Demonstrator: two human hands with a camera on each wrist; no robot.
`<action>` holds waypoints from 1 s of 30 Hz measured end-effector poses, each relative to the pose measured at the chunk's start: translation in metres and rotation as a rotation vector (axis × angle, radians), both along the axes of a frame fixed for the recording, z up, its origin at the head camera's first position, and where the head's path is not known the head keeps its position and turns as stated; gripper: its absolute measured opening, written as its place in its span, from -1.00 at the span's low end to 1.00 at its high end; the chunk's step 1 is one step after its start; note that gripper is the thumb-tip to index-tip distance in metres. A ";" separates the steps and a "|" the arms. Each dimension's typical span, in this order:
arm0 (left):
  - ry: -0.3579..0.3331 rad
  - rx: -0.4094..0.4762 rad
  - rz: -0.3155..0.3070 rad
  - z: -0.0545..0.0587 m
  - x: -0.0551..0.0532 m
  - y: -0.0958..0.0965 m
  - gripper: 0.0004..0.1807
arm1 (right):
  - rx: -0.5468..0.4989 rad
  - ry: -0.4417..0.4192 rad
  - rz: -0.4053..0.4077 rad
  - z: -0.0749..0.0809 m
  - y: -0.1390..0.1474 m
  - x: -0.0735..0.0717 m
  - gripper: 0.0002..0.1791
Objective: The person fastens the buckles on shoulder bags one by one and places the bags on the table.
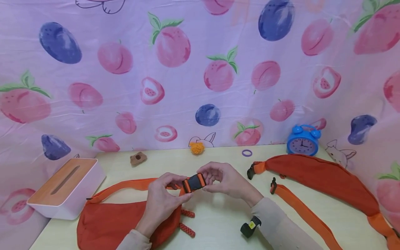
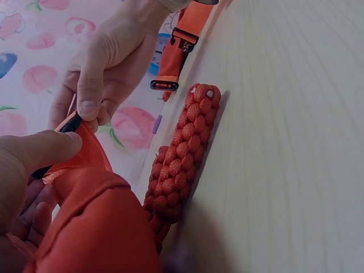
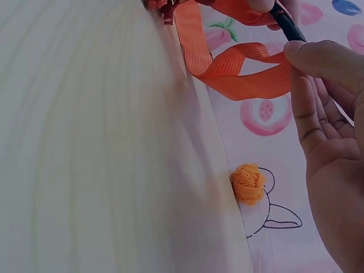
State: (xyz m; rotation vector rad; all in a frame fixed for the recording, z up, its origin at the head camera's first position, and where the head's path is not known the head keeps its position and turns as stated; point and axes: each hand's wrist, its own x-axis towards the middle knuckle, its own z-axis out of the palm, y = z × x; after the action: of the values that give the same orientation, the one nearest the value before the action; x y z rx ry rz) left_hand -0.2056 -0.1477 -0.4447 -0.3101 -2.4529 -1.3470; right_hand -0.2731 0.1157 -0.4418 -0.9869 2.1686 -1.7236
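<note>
Both hands are meeting over one black buckle (image 1: pixel 194 182): the left hand (image 1: pixel 164 196) is pinching its left end, and the right hand (image 1: pixel 226 180) is pinching its right end between thumb and fingers. The buckle is sitting directly between them, above the desk (image 1: pixel 218 218), its long axis running across from left hand to right and rising slightly towards the right. Neither hand is nearer; both are touching it. Its two halves seem to be joined, though with fingers covering the ends it is hard to tell whether they are fully locked.

An orange strap (image 1: pixel 128 185) is running from the buckle, behind the left hand, to a red bag (image 1: pixel 112 222) lying beneath and left of that hand. Two braided cords (image 1: pixel 187 230) are poking out from the bag just below the buckle.

Right of the right hand, a second bag (image 1: pixel 325 184) is lying with one loose strap (image 1: pixel 307 208) nearby, so two bags are showing in all; two black buckle ends are hanging apart there. One black band (image 1: pixel 249 228) is circling the right forearm's sleeve.

Farther out, one box (image 1: pixel 70 194) is standing left of the left hand. Beyond the hands, one brown piece (image 1: pixel 142 160), one yarn ball (image 1: pixel 197 148), one purple ring (image 1: pixel 247 155) and one blue clock (image 1: pixel 302 145) are lining up, left to right.
</note>
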 end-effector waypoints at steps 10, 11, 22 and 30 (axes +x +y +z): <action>0.032 -0.021 -0.027 -0.002 -0.001 0.001 -0.40 | 0.044 0.025 -0.017 0.000 0.001 -0.001 -0.43; 0.039 -0.024 -0.030 -0.002 -0.001 0.002 -0.40 | 0.055 0.031 -0.019 0.001 0.001 -0.001 -0.44; 0.044 -0.007 -0.102 0.001 0.003 0.001 -0.36 | 0.173 0.138 -0.011 0.001 0.012 -0.008 -0.48; 0.061 -0.004 -0.112 0.003 0.003 0.000 -0.30 | 0.139 0.171 -0.110 0.006 0.018 -0.008 -0.53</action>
State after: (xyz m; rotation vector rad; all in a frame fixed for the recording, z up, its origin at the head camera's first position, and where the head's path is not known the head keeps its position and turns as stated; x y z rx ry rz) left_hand -0.2022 -0.1476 -0.4417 -0.4890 -2.4201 -1.3558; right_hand -0.2811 0.1332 -0.4357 -1.0315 2.4552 -1.5579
